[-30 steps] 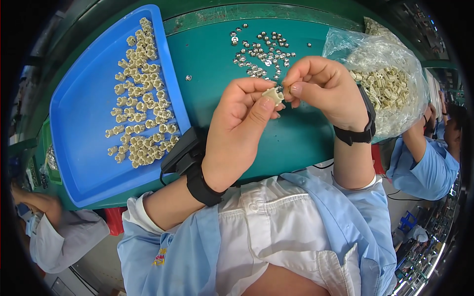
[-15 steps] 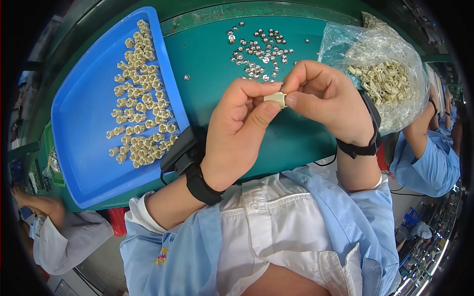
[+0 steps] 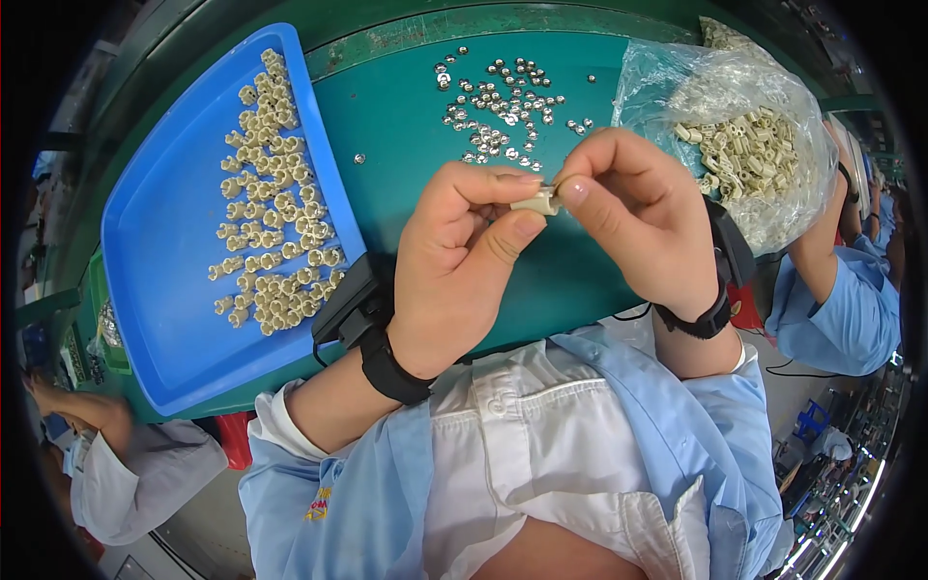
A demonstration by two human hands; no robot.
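Observation:
My left hand [image 3: 459, 242] pinches a small cream plastic fitting [image 3: 535, 201] between thumb and fingertips, over the green tabletop. It lies on its side, with its right end pointing at my right hand [image 3: 633, 208]. My right thumb and forefinger are pinched together right at that end. A sliver of something small and greyish shows between them, too hidden to name. Beyond my hands, many small shiny metal rings [image 3: 507, 106] lie scattered. To the left, a blue tray [image 3: 159, 280] carries rows of similar cream fittings [image 3: 280, 208].
At the right, a clear plastic bag [image 3: 643, 92] stands open, with loose cream fittings [image 3: 749, 145] heaped inside. A raised green edge [image 3: 416, 39] runs along the table's far side. Other people's arms and sleeves show at the left [image 3: 145, 474] and right [image 3: 831, 319].
My right fingertips have drawn back slightly from the fitting's end, and the fitting has turned a little in my left hand. The table view has shifted slightly.

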